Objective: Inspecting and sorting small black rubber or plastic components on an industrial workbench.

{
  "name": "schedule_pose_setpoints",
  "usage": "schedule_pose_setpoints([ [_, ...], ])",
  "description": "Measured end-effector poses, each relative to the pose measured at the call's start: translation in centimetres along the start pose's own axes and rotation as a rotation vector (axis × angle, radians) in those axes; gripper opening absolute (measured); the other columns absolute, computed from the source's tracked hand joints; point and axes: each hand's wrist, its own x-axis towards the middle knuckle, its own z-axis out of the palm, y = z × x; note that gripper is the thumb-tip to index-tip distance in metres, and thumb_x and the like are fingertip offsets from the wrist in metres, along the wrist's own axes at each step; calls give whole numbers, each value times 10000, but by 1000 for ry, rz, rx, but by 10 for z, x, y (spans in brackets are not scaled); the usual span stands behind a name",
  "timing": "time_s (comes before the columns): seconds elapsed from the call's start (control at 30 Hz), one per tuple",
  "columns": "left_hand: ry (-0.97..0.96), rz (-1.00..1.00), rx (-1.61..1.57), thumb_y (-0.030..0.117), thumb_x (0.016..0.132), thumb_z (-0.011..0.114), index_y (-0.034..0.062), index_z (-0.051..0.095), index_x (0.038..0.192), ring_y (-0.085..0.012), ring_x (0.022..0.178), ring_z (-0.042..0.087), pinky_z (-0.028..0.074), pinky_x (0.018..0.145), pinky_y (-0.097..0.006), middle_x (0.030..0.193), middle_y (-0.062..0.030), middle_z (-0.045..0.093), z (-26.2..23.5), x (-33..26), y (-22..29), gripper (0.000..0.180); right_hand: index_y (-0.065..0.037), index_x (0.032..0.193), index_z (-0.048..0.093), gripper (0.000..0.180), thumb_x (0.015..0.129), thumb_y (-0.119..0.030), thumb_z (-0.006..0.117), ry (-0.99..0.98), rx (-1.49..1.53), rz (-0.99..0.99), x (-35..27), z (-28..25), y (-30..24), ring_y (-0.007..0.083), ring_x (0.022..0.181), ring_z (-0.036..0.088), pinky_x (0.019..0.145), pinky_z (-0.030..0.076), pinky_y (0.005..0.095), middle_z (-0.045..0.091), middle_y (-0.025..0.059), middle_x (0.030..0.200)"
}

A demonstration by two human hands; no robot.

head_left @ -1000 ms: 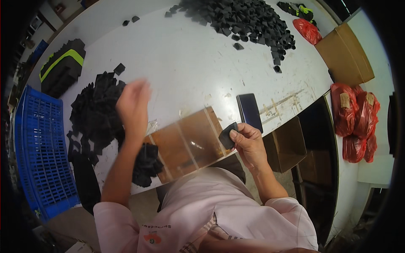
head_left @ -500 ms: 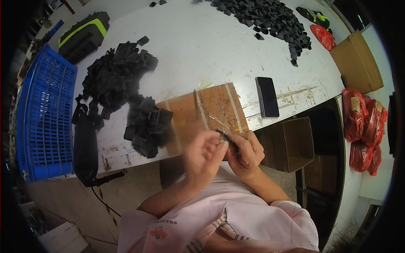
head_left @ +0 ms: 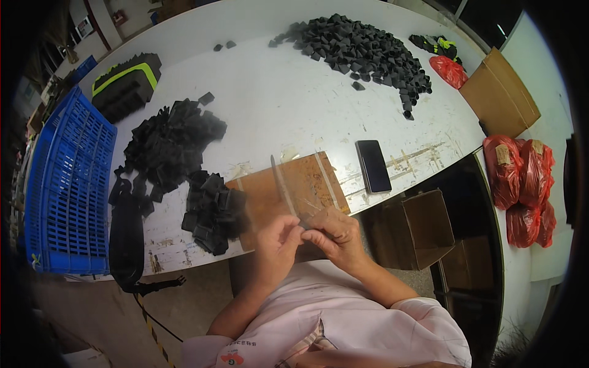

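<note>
My left hand (head_left: 277, 240) and my right hand (head_left: 336, 236) meet at the near edge of a brown board (head_left: 313, 175), fingertips pinched together. Between them is a small dark piece (head_left: 303, 226), mostly covered by the fingers; its exact shape cannot be made out. A long, thin, greyish strip (head_left: 281, 184) lies over the board just beyond the fingertips. To the left of my left hand sits a heap of small black flat pieces (head_left: 215, 211), with a larger heap of similar black pieces (head_left: 172, 144) behind it.
A phone (head_left: 373, 165) lies right of the board. Small black tube-like pieces (head_left: 368, 52) are piled at the far right. A blue crate (head_left: 70, 190) and a black pouch-like item (head_left: 127, 239) stand left. Open cardboard boxes (head_left: 423, 230) and red bags (head_left: 521, 178) are at right.
Both hands have shifted slightly left and closer together, still around the small dark piece. My left hand, blurred before, is now steadier. The whole view has tilted, showing more of the table's far side.
</note>
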Motion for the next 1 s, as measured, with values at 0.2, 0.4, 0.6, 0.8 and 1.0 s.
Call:
schedule_pose_setpoints([
  [0.2, 186, 532, 642, -54, 737, 577, -20, 546, 831, -160, 505, 555, 433, 466, -259, 632, -98, 573, 3, 11, -2, 105, -44, 928, 590, 265, 673, 2, 647, 143, -275, -160, 13, 10, -3, 239, 621, 511, 502, 422, 316, 522, 82, 764],
  [0.4, 83, 533, 686, -64, 700, 584, 4, 550, 809, -212, 489, 547, 419, 450, -297, 611, -117, 543, -9, 22, 2, 133, -27, 907, 606, 319, 601, 54, 644, 161, -437, -374, 22, 9, 0, 223, 608, 524, 475, 430, 302, 531, 74, 748],
  [0.6, 162, 388, 635, -61, 730, 576, -24, 544, 809, -112, 476, 520, 390, 424, -249, 598, -70, 542, -6, 23, -4, 93, -19, 842, 567, 221, 628, -20, 621, 169, -417, -273, 30, 21, 4, 254, 625, 521, 487, 431, 336, 501, 90, 730],
  [0.8, 163, -18, 175, -48, 784, 543, -40, 550, 797, 2, 497, 447, 326, 414, -156, 632, 10, 533, -5, 25, -19, 17, -3, 837, 572, 166, 684, 46, 609, 192, -245, -148, 30, 31, 10, 274, 588, 529, 497, 430, 340, 517, 114, 717],
  [1.0, 279, -94, 80, 46, 738, 630, -5, 609, 824, -69, 596, 555, 433, 539, -219, 658, -61, 602, -17, 28, -26, 103, 19, 832, 582, 91, 742, 9, 597, 187, -57, 82, 33, 15, 16, 249, 593, 535, 524, 424, 328, 534, 122, 712],
])
